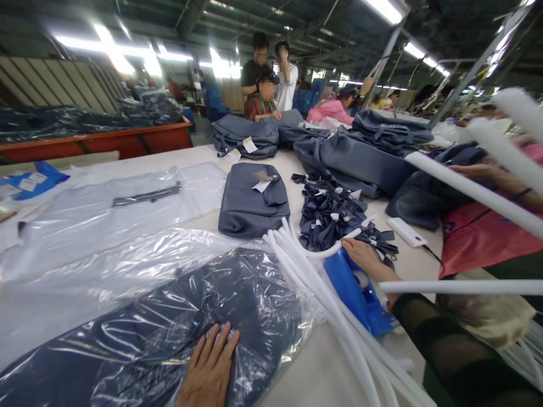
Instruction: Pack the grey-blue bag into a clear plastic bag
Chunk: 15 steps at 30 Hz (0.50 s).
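Left hand (208, 368): flat, fingers together, on bagged garment (169, 333).
Garment axis: 8 to 2 o'clock.
Right hand (360, 257): fingers curled, gripping white tube (322, 252).

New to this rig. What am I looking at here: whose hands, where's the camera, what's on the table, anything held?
One view only, from a camera worn on a person's head, looking forward and down; no robot. The left hand lies flat on a dark grey bag in a clear plastic bag. The right hand touches a bundle of white foam tubes over a blue plastic object. The pale table also holds an unwrapped grey bag, a heap of dark straps and a white power bank. Other people work beyond.
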Motion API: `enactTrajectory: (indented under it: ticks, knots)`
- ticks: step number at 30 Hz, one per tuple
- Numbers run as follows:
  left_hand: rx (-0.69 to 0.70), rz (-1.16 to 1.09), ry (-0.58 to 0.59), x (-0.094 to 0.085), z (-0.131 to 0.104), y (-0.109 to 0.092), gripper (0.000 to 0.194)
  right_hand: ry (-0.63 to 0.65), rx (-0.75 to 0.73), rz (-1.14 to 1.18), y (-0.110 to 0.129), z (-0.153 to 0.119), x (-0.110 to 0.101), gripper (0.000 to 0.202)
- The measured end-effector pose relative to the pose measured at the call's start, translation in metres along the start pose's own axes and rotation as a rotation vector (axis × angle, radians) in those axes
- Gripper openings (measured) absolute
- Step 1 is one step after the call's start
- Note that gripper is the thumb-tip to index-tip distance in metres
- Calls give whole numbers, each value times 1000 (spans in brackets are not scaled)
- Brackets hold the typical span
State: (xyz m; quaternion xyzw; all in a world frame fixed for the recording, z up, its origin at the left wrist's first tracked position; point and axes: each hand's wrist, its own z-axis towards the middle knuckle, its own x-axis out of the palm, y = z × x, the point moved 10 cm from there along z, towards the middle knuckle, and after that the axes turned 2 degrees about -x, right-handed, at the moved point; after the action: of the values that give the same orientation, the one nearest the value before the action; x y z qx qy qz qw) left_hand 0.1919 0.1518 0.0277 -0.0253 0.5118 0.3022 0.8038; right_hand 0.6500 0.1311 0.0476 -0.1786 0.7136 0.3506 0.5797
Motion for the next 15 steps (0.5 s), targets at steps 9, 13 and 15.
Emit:
enactTrajectory:
  ticks: [9,13,15]
  knots:
    - [-26,2,37,5,-3,2,49,117,90,-126,11,30,10,24]
    - [-24,3,37,7,-6,2,49,80,58,-45,18,27,8,20]
    - [-25,5,37,8,-7,2,49,46,46,32,9,18,-2,22]
